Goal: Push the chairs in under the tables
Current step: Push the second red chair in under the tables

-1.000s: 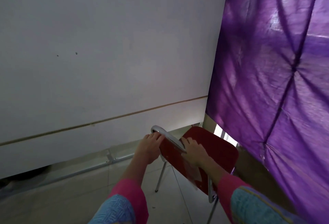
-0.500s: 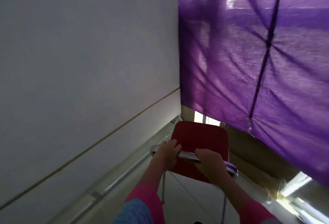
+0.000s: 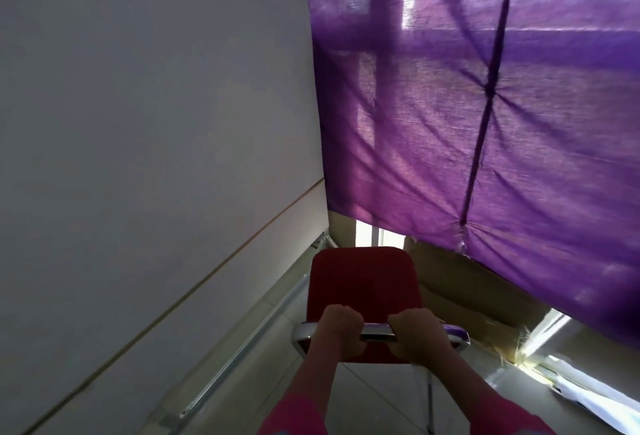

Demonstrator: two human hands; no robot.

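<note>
A red chair (image 3: 363, 282) with a chrome frame stands low in the middle of the head view, its seat pointing away from me. My left hand (image 3: 337, 329) and my right hand (image 3: 414, 334) both grip the chrome top rail of its backrest, side by side. A large white table top (image 3: 138, 123) fills the left of the view, with its edge running diagonally down to the left. The chair stands beside that edge, not under it. Its legs are mostly hidden by my arms in pink sleeves.
A purple curtain (image 3: 485, 105) hangs over a window on the right, close to the chair. Brown cardboard (image 3: 460, 289) leans below it. A metal rail (image 3: 242, 348) of the table frame runs along the tiled floor. White sheets (image 3: 588, 400) lie at the lower right.
The chair has swung round from an angled position to face straight away from me. Both hands stayed on the backrest rail and closed up toward each other.
</note>
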